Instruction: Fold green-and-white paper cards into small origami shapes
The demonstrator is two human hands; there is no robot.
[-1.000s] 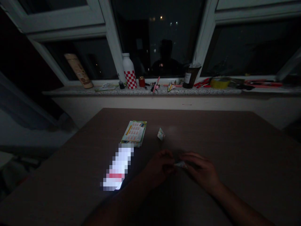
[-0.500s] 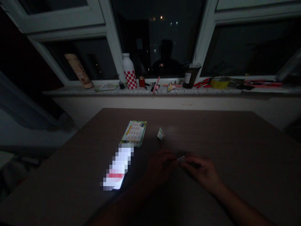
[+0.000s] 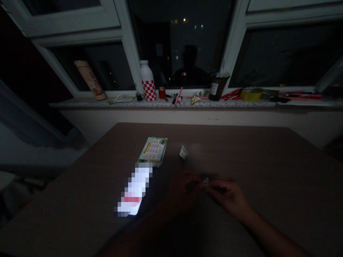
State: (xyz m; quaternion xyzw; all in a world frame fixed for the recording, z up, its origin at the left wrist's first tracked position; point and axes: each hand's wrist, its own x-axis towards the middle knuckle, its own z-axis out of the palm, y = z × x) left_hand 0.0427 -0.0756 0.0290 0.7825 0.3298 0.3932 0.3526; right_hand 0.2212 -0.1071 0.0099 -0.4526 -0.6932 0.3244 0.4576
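In dim light my left hand (image 3: 183, 191) and my right hand (image 3: 227, 194) meet just above the brown table (image 3: 268, 171). Both pinch a small pale folded piece of paper (image 3: 205, 182) between their fingertips. A second small folded paper shape (image 3: 183, 152) stands on the table a little beyond the hands. A lit phone (image 3: 135, 189) lies to the left of my left hand. Past the phone lies a stack of printed paper sheets (image 3: 153, 150).
A stone windowsill (image 3: 166, 103) runs behind the table under dark windows. On it stand a white bottle with red checks (image 3: 148, 81), a tan tube (image 3: 90, 80), a dark cup (image 3: 217, 86), a yellow tape roll (image 3: 250, 94) and several small tools.
The hands have drawn closer together and the paper piece between them looks smaller and more folded. The other things on the table have not moved.
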